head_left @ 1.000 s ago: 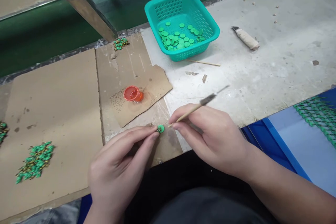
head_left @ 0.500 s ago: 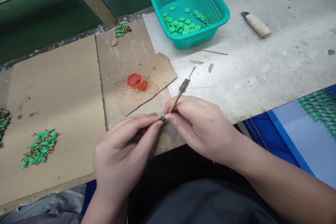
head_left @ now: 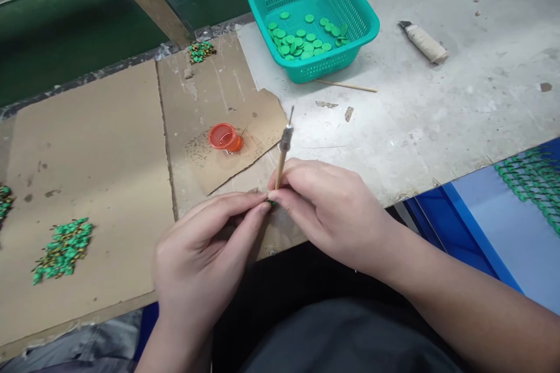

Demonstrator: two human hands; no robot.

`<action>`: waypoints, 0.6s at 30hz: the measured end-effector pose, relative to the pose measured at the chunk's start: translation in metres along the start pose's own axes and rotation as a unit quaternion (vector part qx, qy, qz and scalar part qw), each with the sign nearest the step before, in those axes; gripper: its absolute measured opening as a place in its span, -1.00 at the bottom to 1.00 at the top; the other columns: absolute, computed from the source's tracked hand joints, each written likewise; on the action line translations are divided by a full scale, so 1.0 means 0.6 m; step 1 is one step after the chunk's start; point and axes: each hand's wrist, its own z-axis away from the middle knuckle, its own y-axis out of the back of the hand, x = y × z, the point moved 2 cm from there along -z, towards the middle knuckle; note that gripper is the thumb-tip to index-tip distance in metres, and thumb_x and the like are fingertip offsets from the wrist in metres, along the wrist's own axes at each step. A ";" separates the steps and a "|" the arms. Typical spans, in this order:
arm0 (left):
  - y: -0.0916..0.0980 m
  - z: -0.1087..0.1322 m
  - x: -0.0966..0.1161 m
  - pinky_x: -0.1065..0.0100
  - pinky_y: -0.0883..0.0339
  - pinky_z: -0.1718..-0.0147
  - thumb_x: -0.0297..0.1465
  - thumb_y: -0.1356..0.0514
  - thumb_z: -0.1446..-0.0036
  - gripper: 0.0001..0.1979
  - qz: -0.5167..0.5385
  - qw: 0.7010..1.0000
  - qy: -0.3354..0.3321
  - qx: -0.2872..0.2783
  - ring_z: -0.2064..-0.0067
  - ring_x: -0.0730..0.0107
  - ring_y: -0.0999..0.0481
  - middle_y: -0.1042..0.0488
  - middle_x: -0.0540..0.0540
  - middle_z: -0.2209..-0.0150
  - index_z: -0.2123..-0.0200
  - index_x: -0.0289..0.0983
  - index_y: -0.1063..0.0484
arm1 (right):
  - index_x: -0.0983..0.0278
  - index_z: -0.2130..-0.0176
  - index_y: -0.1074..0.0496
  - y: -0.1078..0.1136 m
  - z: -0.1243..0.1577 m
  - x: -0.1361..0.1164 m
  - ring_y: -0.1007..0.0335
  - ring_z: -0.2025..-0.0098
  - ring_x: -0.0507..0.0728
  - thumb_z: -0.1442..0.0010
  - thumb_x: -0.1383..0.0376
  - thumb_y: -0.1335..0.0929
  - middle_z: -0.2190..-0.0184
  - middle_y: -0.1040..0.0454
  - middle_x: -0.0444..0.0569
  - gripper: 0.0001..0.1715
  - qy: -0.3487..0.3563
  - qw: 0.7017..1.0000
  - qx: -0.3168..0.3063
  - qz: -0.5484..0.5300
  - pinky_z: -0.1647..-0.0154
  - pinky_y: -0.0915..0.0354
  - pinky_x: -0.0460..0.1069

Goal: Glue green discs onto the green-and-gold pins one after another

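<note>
My left hand (head_left: 205, 256) pinches a small green disc (head_left: 272, 202) between thumb and forefinger at the near edge of the cardboard; the disc is almost hidden by fingertips. My right hand (head_left: 328, 210) meets it fingertip to fingertip and grips a thin wooden-handled brush (head_left: 282, 151), which stands nearly upright with its metal ferrule and tip pointing away from me. A small orange pot (head_left: 224, 137) sits on the cardboard just beyond the hands.
A teal basket (head_left: 350, 9) with several green discs stands at the back. Cardboard sheets (head_left: 87, 145) carry piles of painted green pieces (head_left: 61, 250). A wrapped knife (head_left: 422, 42) and a thin stick (head_left: 345, 86) lie on the grey table. Blue trays (head_left: 503, 221) are at right.
The brush has swung from lying slanted to the right to standing nearly upright. My right fingertips have closed in on the green disc, which now barely shows. The view shifted slightly.
</note>
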 end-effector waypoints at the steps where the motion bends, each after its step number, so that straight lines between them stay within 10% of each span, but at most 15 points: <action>1: 0.000 0.000 0.000 0.21 -0.76 0.01 -0.26 -0.47 -0.47 -0.92 0.001 1.000 -0.001 0.000 0.09 0.27 -0.82 -0.82 0.12 0.08 0.08 0.10 -0.81 | 0.14 0.16 -0.38 0.000 -0.001 -0.001 -0.64 0.12 0.12 -0.68 0.37 -0.34 0.15 -0.67 -0.10 -0.73 0.002 1.000 -0.001 0.000 0.06 -0.50 0.02; 18: 0.002 -0.003 0.005 0.28 -0.71 0.00 -0.30 -0.46 -0.48 -0.89 0.007 1.000 -0.001 -0.007 0.08 0.32 -0.80 -0.82 0.12 0.07 0.07 0.10 -0.80 | 0.15 0.18 -0.37 -0.001 -0.004 0.003 -0.59 0.18 0.13 -0.64 0.35 -0.35 0.23 -0.62 -0.10 -0.75 -0.037 0.999 0.013 -0.029 0.13 -0.47 0.03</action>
